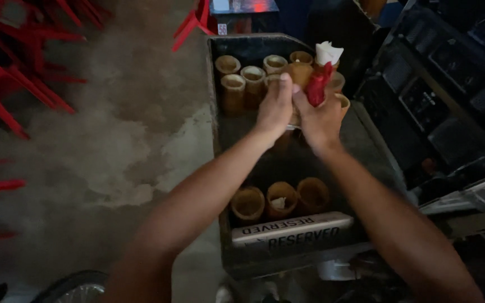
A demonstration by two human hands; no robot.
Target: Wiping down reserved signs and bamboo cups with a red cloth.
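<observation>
Both my hands are raised together over a dark tray (220, 140) of bamboo cups. My left hand (275, 106) wraps around one tan bamboo cup (300, 73) from the left. My right hand (320, 120) grips the same cup from the right and also pinches a red cloth-like item (318, 84) against it. A white folded napkin (328, 53) sticks up just behind the red item. Several more bamboo cups (234, 90) stand upright at the tray's far end.
Three bamboo cups (280, 199) lie at the tray's near end beside white sign plates (290, 230). Red plastic chairs (12, 62) are stacked at the left on a stained concrete floor (119, 140). Dark crates (439, 95) fill the right side.
</observation>
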